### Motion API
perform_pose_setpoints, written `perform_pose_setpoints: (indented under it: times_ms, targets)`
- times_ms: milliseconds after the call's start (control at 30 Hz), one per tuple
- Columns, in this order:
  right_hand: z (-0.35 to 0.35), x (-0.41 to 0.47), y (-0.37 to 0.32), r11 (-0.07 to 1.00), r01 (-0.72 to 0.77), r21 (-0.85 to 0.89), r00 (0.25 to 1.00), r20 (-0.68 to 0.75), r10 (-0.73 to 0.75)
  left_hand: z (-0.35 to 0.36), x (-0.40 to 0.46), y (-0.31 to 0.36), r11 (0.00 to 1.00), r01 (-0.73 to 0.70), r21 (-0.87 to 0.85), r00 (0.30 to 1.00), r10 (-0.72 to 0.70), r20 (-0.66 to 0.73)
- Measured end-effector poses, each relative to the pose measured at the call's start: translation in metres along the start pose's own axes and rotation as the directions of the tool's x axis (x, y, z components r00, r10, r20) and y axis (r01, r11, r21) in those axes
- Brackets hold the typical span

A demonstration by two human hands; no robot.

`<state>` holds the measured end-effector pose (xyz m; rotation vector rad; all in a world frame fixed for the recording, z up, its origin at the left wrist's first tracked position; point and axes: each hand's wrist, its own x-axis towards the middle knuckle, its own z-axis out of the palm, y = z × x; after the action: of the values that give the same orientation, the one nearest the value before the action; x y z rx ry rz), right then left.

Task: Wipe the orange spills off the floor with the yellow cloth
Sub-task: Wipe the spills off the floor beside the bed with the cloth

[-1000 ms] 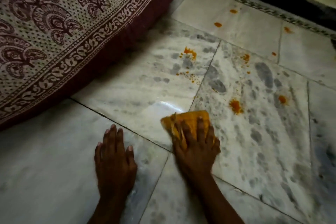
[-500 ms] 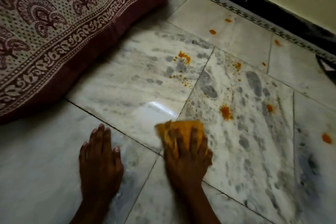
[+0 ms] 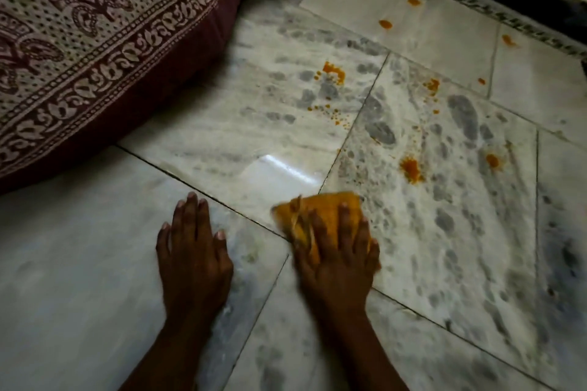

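Currently, with your right hand (image 3: 336,259) pressed flat on the yellow cloth (image 3: 320,216) and left hand (image 3: 193,251) spread empty on the floor (image 3: 79,279), most orange spills (image 3: 411,168) remain unwiped.

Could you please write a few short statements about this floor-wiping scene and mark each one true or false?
1. The right hand presses the yellow cloth onto the floor. True.
2. The left hand holds a second cloth. False: it lies flat on the bare floor, holding nothing.
3. Every orange spill has been wiped away. False: several remain, among them a spill just beyond the cloth and a spot near the wall.
4. A patterned maroon cushion lies to the left of the spills. True.
5. The cloth covers the largest spill. False: the cloth sits nearer the person, apart from it.
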<state>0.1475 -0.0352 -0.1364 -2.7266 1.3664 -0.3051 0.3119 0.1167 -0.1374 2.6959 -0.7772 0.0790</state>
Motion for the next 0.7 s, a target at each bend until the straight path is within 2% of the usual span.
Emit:
perform_pose_setpoints:
  times_ms: [67,133,200,267,333,400,467,533,600,667,700]
  targets:
    - [0.011,0.043,-0.022,0.973,-0.220,0.063,0.974,-0.032,0.223,0.001,0.000,0.000,1.000,0.005,0.004,1.000,-0.005,0.010]
    - [0.023,0.084,-0.059,0.949,-0.274,0.156,0.955,-0.070,0.287,0.001,0.000,0.000,1.000,0.008,0.011,1.000,-0.008,0.001]
    - [0.033,0.097,-0.090,0.969,-0.161,0.188,0.984,-0.050,0.174,0.001,0.000,0.001,1.000,0.001,0.012,1.000,-0.001,-0.014]
    - [0.034,0.073,-0.103,0.987,0.030,0.158,0.999,-0.044,-0.023,0.001,-0.001,0.000,1.000,-0.002,0.001,0.999,0.002,-0.033]
    - [0.020,0.027,-0.089,0.976,0.167,0.138,0.986,-0.022,-0.166,0.000,-0.001,0.000,1.000,-0.008,-0.002,0.999,0.008,-0.042]
    - [0.007,-0.013,-0.055,0.970,0.214,0.113,0.977,-0.021,-0.213,0.000,-0.001,0.000,1.000,-0.012,0.007,0.999,0.012,-0.033]
    - [-0.002,-0.025,-0.019,0.989,0.138,0.053,0.990,0.025,-0.139,0.000,-0.001,0.001,1.000,-0.010,0.026,1.000,0.010,-0.023]
    - [-0.001,0.000,-0.009,0.999,-0.046,0.011,0.995,0.088,0.045,0.000,-0.001,0.001,0.999,-0.003,0.043,0.999,0.005,-0.037]
    - [0.000,0.044,-0.024,0.973,-0.230,0.022,0.966,0.123,0.226,0.001,0.000,0.003,0.999,-0.003,0.035,0.999,0.004,-0.042]
    - [0.004,0.092,-0.054,0.948,-0.309,0.070,0.933,0.215,0.288,0.001,-0.001,0.002,0.999,0.005,0.038,0.999,-0.003,-0.049]
    - [0.008,0.109,-0.069,0.955,-0.282,0.090,0.934,0.255,0.251,0.001,-0.001,0.003,0.999,0.006,0.044,0.999,-0.004,-0.053]
